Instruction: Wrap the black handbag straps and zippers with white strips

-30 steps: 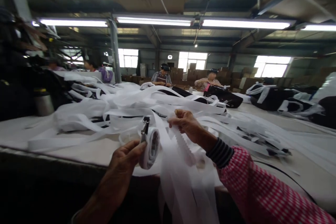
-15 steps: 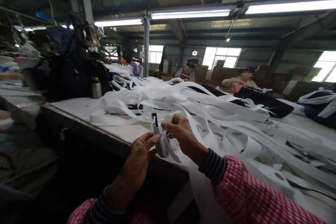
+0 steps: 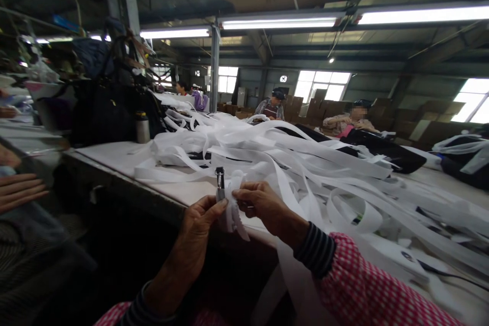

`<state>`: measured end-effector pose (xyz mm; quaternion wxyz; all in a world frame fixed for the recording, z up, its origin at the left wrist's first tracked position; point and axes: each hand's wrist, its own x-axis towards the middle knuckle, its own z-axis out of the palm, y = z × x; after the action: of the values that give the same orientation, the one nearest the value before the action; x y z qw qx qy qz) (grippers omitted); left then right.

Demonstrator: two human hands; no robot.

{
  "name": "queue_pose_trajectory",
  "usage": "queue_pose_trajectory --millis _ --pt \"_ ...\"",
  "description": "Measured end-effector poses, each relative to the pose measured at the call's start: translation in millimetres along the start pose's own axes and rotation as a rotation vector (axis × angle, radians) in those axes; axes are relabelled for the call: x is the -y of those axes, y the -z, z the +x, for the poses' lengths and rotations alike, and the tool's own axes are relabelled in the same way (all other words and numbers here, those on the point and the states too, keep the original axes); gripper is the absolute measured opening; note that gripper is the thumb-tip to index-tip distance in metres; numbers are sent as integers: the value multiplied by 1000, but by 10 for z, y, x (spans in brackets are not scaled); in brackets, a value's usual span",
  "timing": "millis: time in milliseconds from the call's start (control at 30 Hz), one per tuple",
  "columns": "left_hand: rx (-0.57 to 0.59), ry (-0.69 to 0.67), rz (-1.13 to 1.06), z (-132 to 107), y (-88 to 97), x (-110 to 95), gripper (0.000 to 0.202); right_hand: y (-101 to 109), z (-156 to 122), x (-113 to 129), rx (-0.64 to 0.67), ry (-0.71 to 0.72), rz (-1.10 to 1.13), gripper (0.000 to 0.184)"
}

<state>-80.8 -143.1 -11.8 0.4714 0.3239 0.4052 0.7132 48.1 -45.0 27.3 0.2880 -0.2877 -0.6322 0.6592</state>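
Note:
My left hand (image 3: 198, 226) is closed, thumb on top, around a small grey piece with a shiny metal and black upper end (image 3: 220, 179); its exact kind I cannot make out. Against it lies a folded white strip (image 3: 231, 214) with a jagged edge, hanging down below the fingers. My right hand (image 3: 263, 204) pinches this white strip between thumb and fingertips, just right of the left thumb. Both hands are above the near edge of the table (image 3: 183, 191). Behind them lies a heap of long white fabric strips (image 3: 237, 132).
A steel bottle with a dark cap (image 3: 142, 128) and dark bags (image 3: 101, 112) stand at the left. Another person's hand (image 3: 21, 191) shows at the left edge. Two co-workers (image 3: 272, 106) sit across the table near black pieces (image 3: 382, 150). A cable (image 3: 451, 274) lies at right.
My right hand has lowered slightly and its fingers have drawn together on the strip. The held piece has shifted a little left. Another person's hand has come into view at left.

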Motion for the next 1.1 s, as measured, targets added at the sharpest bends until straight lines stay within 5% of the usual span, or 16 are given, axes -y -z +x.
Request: queue_pose_trajectory --millis 333,600,767,1100 --pt "19 18 -43 -37 -39 -30 34 -64 -76 -32 -206 162 8 32" --pt "19 29 -34 -4 -91 3 36 -34 -124 -83 -107 183 123 19" --pt "-2 77 -13 71 10 -41 41 148 -181 -17 -104 222 101 18" --pt "71 180 -68 73 219 -166 36 204 -313 -63 119 178 -31 24"
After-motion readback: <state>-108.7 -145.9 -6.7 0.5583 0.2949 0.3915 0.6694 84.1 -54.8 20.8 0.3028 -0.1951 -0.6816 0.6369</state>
